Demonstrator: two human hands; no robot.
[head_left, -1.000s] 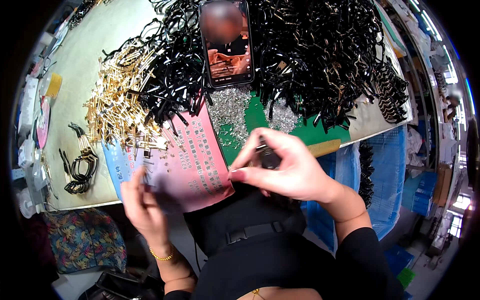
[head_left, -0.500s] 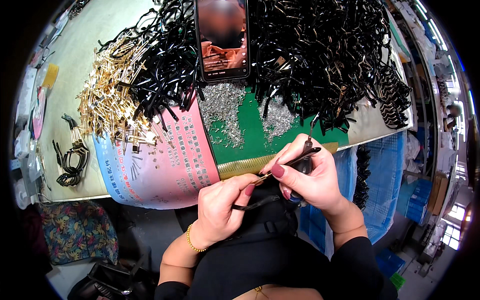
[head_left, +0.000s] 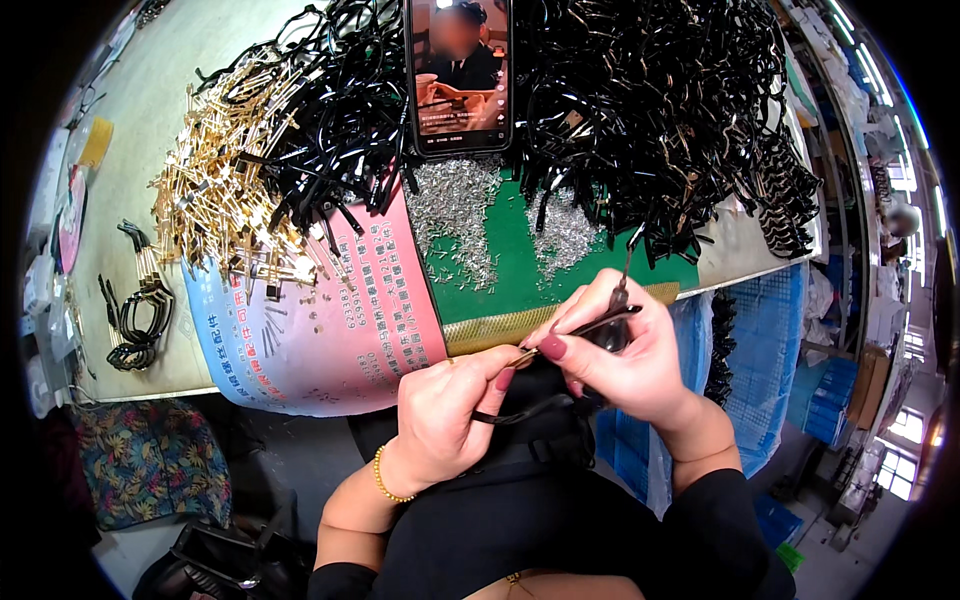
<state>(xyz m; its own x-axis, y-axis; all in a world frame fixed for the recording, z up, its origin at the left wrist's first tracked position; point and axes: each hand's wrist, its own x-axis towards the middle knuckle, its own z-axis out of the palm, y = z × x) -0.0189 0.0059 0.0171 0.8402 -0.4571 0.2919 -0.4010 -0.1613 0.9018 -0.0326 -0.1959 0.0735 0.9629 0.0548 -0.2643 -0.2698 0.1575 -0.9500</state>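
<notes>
In front of my body, just off the table's near edge, my two hands meet over a black and gold spectacle frame. My left hand [head_left: 445,408] is closed, its thumb and finger pinching the gold part, while a black rim piece [head_left: 525,411] sticks out below. Opposite it, my right hand [head_left: 640,360] pinches a black spectacle temple [head_left: 598,322] with its end close to the gold part. A thin screwdriver [head_left: 626,265] is also tucked in the right hand, its shaft pointing up and away. Fingers hide the joint between the pieces.
Beyond the hands, small silver screws [head_left: 455,215] lie in heaps on a green mat [head_left: 510,240]. Gold temples [head_left: 225,180] pile at left, black spectacle frames [head_left: 650,110] at right. A phone [head_left: 460,100] stands between; a printed pink-blue sheet [head_left: 310,350] hangs over the edge.
The temple and screwdriver have turned slightly in my right hand. The black rim piece below my left hand now reaches further right. The phone's picture differs, and the view has shifted a little.
</notes>
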